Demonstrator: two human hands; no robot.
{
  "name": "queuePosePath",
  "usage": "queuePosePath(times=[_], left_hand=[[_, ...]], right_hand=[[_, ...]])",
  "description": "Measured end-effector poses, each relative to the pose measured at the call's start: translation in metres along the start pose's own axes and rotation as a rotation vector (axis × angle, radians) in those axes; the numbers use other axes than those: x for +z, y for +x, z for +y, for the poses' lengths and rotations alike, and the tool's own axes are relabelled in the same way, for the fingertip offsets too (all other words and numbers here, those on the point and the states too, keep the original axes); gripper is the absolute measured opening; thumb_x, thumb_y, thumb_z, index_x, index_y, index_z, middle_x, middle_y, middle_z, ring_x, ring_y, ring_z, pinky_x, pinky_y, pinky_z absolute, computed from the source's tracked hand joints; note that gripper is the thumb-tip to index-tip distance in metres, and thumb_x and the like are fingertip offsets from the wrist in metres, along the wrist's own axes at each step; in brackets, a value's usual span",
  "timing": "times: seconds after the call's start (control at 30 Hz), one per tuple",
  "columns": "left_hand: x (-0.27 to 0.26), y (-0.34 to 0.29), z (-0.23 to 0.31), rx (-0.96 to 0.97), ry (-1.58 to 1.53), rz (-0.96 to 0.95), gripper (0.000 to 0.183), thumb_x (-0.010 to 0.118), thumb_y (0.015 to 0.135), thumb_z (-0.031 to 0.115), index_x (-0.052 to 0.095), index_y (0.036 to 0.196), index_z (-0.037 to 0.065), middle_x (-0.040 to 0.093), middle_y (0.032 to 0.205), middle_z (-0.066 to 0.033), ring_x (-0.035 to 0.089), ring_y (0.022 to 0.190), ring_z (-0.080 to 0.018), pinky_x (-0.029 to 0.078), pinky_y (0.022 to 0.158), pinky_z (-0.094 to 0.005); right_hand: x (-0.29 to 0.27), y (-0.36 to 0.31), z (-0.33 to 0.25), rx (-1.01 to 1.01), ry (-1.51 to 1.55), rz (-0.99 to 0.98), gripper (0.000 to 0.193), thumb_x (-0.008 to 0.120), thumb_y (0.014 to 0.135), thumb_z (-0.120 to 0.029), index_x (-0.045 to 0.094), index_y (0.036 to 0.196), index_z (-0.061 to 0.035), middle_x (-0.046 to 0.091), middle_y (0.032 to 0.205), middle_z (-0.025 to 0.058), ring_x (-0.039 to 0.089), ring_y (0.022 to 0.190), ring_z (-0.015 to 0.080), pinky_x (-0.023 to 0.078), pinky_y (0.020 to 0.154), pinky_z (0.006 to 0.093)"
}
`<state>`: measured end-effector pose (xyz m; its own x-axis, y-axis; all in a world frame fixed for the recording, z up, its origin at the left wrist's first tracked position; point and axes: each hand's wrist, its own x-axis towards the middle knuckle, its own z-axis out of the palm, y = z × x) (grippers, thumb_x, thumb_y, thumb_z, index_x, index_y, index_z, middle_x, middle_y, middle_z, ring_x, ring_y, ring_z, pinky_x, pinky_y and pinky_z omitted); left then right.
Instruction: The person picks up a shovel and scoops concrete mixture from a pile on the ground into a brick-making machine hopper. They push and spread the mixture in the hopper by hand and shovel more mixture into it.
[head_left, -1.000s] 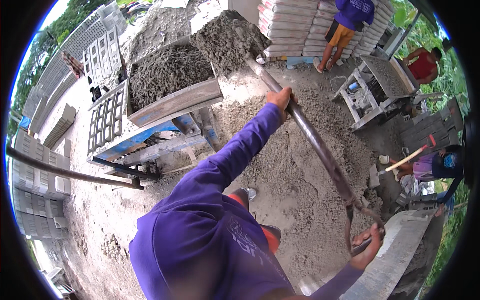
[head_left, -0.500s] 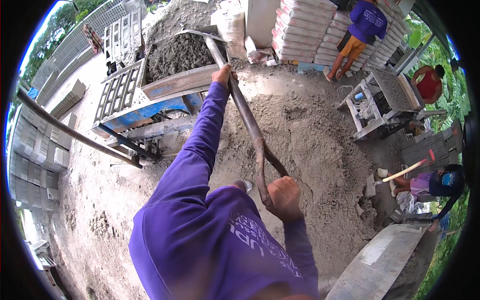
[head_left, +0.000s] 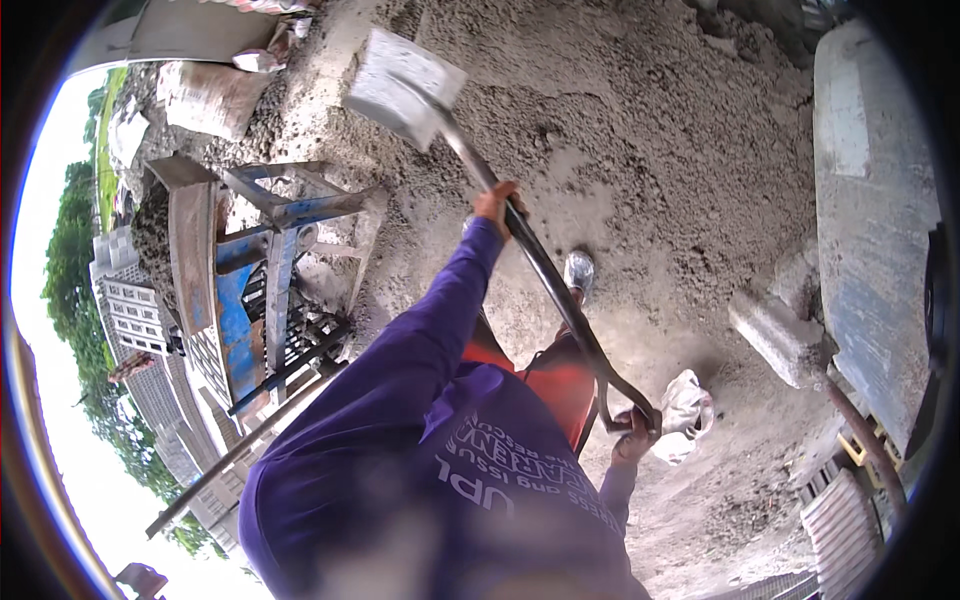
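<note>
The shovel (head_left: 520, 240) runs on a long diagonal, its pale blade (head_left: 403, 85) raised at the upper left above the grey sand pile (head_left: 690, 170), its grip end low at the right by the person's hip; the left hand (head_left: 498, 203) is wrapped round the shaft about midway, fingers closed on it, so it is the nearer of the 2 to the blade; the right hand (head_left: 635, 435) grips the end handle, fingers curled shut; a blue metal frame (head_left: 250, 290) stands to the left, a concrete block (head_left: 775, 335) lies to the right, a white bag (head_left: 685, 405) just beside the right hand.

Shovel (head_left: 520, 240) dull metal; sand heap (head_left: 650, 130) coarse, matt.
</note>
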<state>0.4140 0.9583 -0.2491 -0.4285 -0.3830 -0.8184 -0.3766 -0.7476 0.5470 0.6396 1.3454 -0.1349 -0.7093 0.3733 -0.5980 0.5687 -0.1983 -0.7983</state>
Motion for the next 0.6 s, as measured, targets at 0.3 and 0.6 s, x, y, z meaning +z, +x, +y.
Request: queuePosePath(times=[0.3, 0.6], left_hand=[[-0.005, -0.031, -0.427, -0.900, 0.389, 0.094, 0.014, 0.062, 0.077, 0.008, 0.052, 0.069, 0.002, 0.053, 0.057, -0.0111, 0.056, 0.046, -0.0257, 0.053, 0.045, -0.0434], [-0.049, 0.290, -0.248, -0.645, 0.279, 0.013, 0.015, 0.060, 0.078, 0.009, 0.052, 0.066, 0.005, 0.051, 0.053, -0.0113, 0.052, 0.046, -0.0255, 0.051, 0.051, -0.0439]], right_hand=[[-0.131, -0.083, -0.034, 0.397, -0.248, 0.829, 0.017, 0.066, 0.086, -0.020, 0.054, 0.077, -0.0117, 0.043, 0.048, -0.0033, 0.041, 0.035, 0.0095, 0.036, 0.033, 0.0235], [0.103, 0.054, 0.096, 0.333, -0.095, 0.500, 0.015, 0.062, 0.084, -0.007, 0.048, 0.079, -0.0088, 0.041, 0.051, 0.0007, 0.042, 0.037, 0.0114, 0.038, 0.036, 0.0253]])
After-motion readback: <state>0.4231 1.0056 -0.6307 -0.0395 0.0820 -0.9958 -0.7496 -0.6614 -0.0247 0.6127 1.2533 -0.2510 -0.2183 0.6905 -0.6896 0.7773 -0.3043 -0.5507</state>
